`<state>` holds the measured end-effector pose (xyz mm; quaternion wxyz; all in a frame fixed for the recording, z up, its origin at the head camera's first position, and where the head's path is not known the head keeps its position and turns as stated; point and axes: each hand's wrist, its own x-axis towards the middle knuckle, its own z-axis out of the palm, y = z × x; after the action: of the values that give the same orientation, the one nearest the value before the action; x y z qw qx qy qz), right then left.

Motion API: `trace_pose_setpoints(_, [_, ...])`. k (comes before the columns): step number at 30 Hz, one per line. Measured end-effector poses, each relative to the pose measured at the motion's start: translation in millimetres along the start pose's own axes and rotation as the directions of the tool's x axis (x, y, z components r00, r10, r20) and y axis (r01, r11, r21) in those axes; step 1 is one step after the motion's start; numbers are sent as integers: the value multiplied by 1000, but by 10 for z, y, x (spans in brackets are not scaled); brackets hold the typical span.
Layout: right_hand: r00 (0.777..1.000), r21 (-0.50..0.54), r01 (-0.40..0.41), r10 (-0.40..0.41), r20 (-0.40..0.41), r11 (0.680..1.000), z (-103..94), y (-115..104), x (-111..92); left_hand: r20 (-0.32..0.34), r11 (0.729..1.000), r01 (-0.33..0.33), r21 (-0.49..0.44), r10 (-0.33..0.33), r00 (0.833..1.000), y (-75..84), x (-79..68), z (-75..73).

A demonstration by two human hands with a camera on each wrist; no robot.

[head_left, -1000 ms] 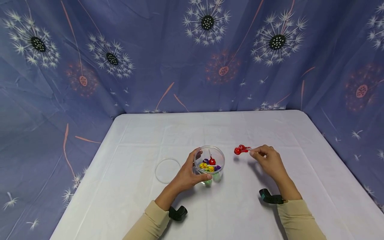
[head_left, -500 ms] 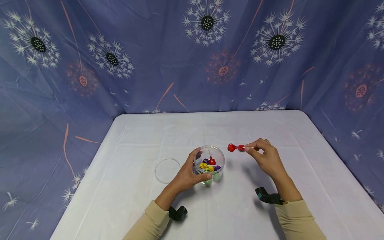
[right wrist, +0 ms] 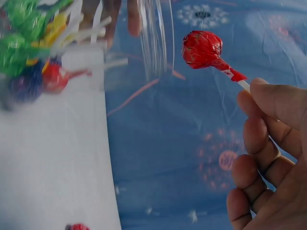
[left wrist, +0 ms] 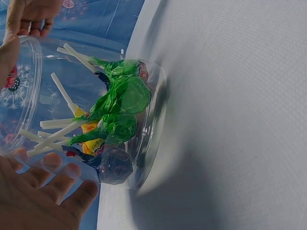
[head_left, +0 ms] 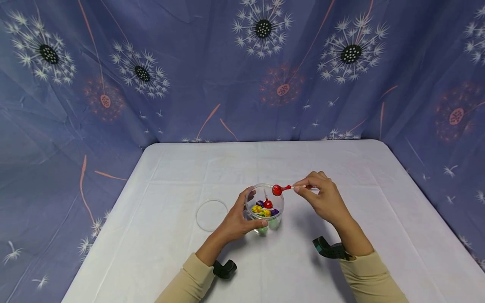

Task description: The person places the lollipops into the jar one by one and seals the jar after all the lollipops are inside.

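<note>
My left hand grips a clear plastic jar, thumb on its near side and fingertips on the far side. Inside the jar lie several wrapped lollipops, among them yellow ones, a red one and green ones. My right hand pinches a red-wrapped lollipop by its white stick, its head over the jar's right rim. In the right wrist view, this lollipop points toward the jar's mouth and touches nothing but my fingers.
A clear ring-shaped lid lies on the white-covered table, left of the jar. Another red lollipop lies on the table, cut off at the right wrist view's bottom edge. A dandelion-patterned blue curtain hangs behind.
My right hand has moved left with the red lollipop, from right of the jar to its rim. The other red lollipop stayed on the table. My left hand and the jar stayed put.
</note>
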<state>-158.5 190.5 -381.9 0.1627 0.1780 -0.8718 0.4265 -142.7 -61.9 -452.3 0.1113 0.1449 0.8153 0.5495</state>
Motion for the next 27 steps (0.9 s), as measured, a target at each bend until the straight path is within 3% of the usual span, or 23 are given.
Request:
trace_pose_setpoints(11, [992, -32, 106, -103, 79, 994, 214, -155, 57, 2, 1000, -30, -1, 30, 1000, -18, -2, -6])
trace_pose_setpoints(22, [972, -42, 174, -164, 170, 984, 363, -256, 61, 3, 999, -42, -11, 42, 999, -29, -2, -9])
trace_pose_setpoints(27, [964, -93, 205, -185, 192, 974, 427, -269, 42, -1, 999, -51, -11, 51, 999, -28, -3, -11])
